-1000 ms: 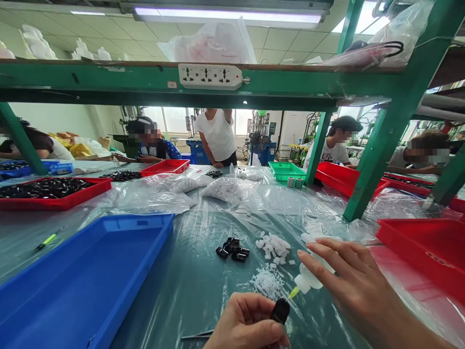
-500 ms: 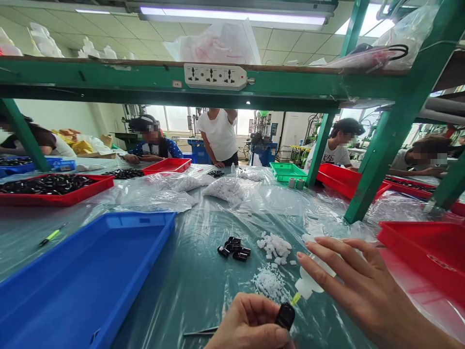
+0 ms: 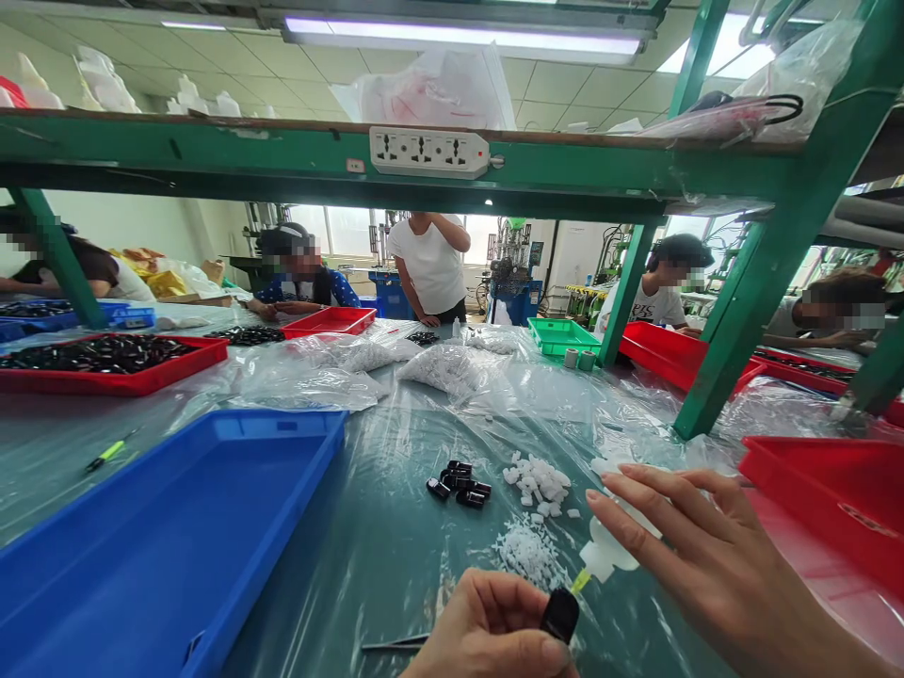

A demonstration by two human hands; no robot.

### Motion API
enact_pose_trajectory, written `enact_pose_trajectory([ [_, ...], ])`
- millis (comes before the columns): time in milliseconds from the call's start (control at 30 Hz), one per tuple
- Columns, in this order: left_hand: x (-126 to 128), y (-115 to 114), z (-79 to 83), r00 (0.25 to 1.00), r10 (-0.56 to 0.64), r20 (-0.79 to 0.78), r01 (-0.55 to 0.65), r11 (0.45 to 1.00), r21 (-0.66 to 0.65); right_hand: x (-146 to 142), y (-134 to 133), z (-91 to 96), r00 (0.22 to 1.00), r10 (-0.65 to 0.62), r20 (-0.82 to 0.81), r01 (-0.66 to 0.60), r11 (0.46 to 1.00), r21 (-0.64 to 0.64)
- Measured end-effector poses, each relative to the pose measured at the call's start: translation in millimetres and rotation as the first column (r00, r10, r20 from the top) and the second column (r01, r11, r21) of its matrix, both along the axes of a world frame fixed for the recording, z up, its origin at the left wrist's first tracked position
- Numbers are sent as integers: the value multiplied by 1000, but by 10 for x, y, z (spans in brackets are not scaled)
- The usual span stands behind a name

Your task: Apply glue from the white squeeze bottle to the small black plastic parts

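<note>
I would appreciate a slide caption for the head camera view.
Left hand holds a black part; right hand is over a white squeeze bottle.

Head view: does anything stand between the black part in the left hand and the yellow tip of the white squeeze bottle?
Nothing visible does. The yellow tip of the white squeeze bottle, under the right hand, points toward the black part in the left hand, across a small open gap.

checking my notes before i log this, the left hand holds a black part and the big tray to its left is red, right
Not quite: that tray is blue, not red, as the head view shows. The rest stands: the left hand holds a black part.
</note>
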State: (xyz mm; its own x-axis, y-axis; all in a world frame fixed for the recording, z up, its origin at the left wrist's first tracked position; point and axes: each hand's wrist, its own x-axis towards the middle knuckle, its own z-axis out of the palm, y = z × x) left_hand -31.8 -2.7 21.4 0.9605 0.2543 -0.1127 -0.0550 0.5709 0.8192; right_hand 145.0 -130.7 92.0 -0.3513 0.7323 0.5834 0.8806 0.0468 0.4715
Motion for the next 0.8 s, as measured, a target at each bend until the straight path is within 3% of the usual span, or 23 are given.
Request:
enact_pose_trajectory([
  [800, -9, -11, 28, 1000, 9, -26, -9, 1000, -16, 23, -64, 27, 999, 8, 31, -7, 999, -33],
])
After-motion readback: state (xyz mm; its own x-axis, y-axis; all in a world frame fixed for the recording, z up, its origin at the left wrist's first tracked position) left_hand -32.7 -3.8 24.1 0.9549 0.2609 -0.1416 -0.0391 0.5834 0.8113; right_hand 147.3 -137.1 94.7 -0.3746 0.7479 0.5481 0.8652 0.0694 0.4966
